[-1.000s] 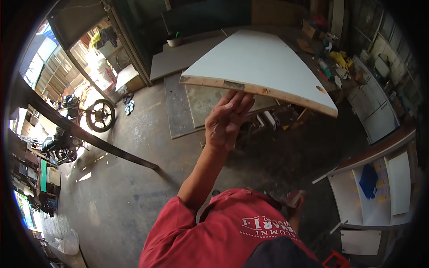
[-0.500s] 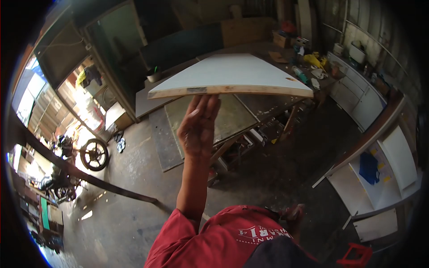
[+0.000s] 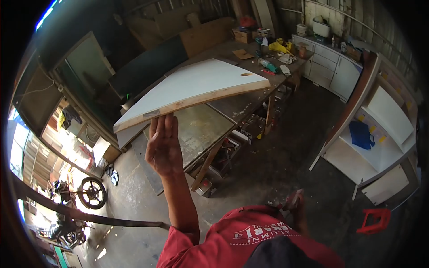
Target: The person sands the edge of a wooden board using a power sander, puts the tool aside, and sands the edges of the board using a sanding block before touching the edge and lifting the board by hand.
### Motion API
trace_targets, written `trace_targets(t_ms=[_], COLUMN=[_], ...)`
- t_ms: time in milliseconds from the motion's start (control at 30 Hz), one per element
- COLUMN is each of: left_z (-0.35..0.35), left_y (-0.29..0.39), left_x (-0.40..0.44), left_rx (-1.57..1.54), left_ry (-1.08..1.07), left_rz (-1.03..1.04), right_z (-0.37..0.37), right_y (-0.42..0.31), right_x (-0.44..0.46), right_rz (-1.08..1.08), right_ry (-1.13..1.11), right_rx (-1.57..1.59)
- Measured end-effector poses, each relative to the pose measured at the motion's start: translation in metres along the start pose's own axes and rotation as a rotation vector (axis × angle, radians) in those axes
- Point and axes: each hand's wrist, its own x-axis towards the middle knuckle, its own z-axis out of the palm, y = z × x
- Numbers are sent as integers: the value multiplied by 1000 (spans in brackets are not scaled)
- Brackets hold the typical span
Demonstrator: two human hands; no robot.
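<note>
A white board (image 3: 201, 87) with bare wooden edges and a hole near its right corner is tilted above the workbench, its left end lower. My left hand (image 3: 164, 149) is raised, palm towards me, with straight fingers reaching under the near edge and bearing the board. The fingertips are hidden beneath it. Low on the right, beside my red shirt, is my right hand (image 3: 293, 201), away from the board. It is small and dim, so its fingers cannot be made out.
The workbench (image 3: 196, 129) carries a green power tool (image 3: 268, 65) and a yellow cloth (image 3: 281, 46). At right stands a white cabinet (image 3: 339, 156) with a blue cloth (image 3: 361, 135). A red frame (image 3: 373, 221) lies on the floor. A motorcycle (image 3: 73, 196) is at left.
The view has swung to the right, so the board and my left hand sit farther left in it. The board now looks more tilted, with its right end higher. My left hand stays under its edge.
</note>
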Motion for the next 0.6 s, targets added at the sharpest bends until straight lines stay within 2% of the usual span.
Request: trace_targets(t_ms=[67,167,233,367,467,533,567,600], left_z=[-3,-2,1,-2,-2,-6,-11,-18], left_y=[1,0,-1,2,3,3,3,3], left_x=[0,-1,-2,-4,-13,-28,-40,-54], left_rx=[-26,-14,16,10,-18,-28,-22,-36], left_ry=[-16,8,67,63,48,56,68,130], left_rz=[-22,-20,-7,-25,-39,-84,-105,-147], right_z=[3,4,8,13,20,16,16,16], right_y=[6,-7,-36,-43,-49,-60,-65,-72], right_x=[-6,-1,8,6,-2,5,8,11], right_rz=[363,353,-342,-242,-233,251,273,486], right_ry=[175,140,-135,-162,-23,-81,-71,-35], right_rx=[522,461,-377,-277,-199,22,18,355])
